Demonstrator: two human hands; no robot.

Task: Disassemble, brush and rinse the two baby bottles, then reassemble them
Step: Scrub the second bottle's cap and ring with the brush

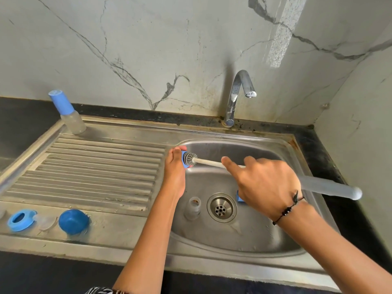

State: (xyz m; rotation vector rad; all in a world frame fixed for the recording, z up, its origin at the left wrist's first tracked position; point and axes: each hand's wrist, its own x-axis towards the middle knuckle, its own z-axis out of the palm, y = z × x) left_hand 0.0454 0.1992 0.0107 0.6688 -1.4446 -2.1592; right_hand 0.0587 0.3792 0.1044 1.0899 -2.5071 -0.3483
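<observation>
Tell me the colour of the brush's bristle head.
Grey bristles on a white stem, seen in the head view.

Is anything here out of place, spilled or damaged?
Nothing spilled. The steel sink's rim shows a rust spot at its far right corner, and a clear bottle part stands in the basin beside the drain.

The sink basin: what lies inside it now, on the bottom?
In the sink basin, a clear bottle lies left of the drain. A blue part lies right of it, mostly hidden behind the right hand; what it is cannot be told.
</observation>
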